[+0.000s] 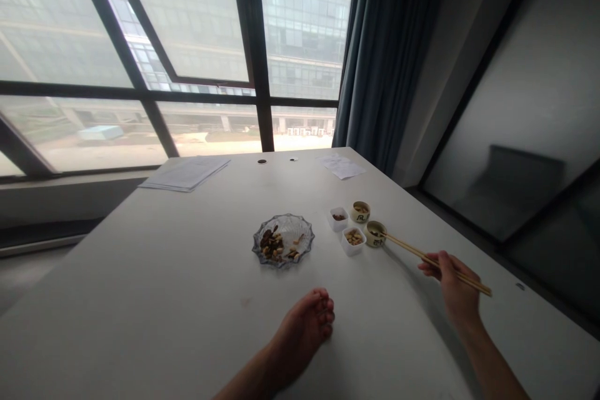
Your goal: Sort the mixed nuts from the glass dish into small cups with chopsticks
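Two hands: your right hand [450, 281], fingers [429, 267] grasping wooden chopsticks [412, 252], tips at a small ceramic cup [375, 234]; your left hand [307, 325], fingers [325, 319] curled and empty, resting on the white table [140, 275].

The right hand [450, 281] holds chopsticks [412, 252] in a ceramic cup [375, 234]; the left hand [304, 331] rests near a glass dish [300, 222].

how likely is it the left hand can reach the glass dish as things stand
Likely yes: the left hand lies on the table just in front of the glass dish, and nothing seems to stand between them.
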Motion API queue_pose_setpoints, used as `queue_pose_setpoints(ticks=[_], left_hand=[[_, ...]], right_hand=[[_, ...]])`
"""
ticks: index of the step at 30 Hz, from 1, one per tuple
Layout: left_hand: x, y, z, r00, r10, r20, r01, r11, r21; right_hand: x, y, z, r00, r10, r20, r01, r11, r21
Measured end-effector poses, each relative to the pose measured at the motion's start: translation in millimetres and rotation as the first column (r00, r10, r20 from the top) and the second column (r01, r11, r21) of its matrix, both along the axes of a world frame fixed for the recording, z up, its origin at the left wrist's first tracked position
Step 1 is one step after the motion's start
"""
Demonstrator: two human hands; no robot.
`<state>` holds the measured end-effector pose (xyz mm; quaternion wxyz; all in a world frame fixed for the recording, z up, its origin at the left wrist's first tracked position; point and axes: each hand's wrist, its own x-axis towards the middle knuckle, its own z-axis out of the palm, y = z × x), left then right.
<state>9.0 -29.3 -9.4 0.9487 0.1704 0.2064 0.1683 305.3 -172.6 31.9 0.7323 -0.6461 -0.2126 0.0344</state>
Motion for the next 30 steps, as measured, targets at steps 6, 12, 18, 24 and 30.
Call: queue_pose_setpoints(ticks=[6,12,18,24,30], left_hand=[[0,0,0.6,1.000,0.004,0.001,-0.004,1.000,-0.004],[0,-1,3.1,1.000,0.007,0.005,-0.007,1.000,0.003],[0,-3,3.2,1.000,-0.005,0.021,0.004,0.999,0.032],[1,-3,5.5,0.999,-0.020,0.041,0.018,0.998,0.055],[1,-4,4.3,0.998,-0.033,0.053,0.030,0.998,0.050]], right_hand=[[3,-7,-4.2,1.000,-0.008,-0.018,0.009,1.000,0.027],[5,-5,-10.5,0.998,0.023,-0.056,-0.018,0.996,0.086],[-3,-4,-12.2,0.996,0.069,-0.048,-0.066,0.995,0.071],[-13,-3,-8.4,0.992,0.100,-0.075,-0.090,0.988,0.128],[-41,11,8.2,0.956,0.280,-0.092,-0.262,0.949,0.173]])
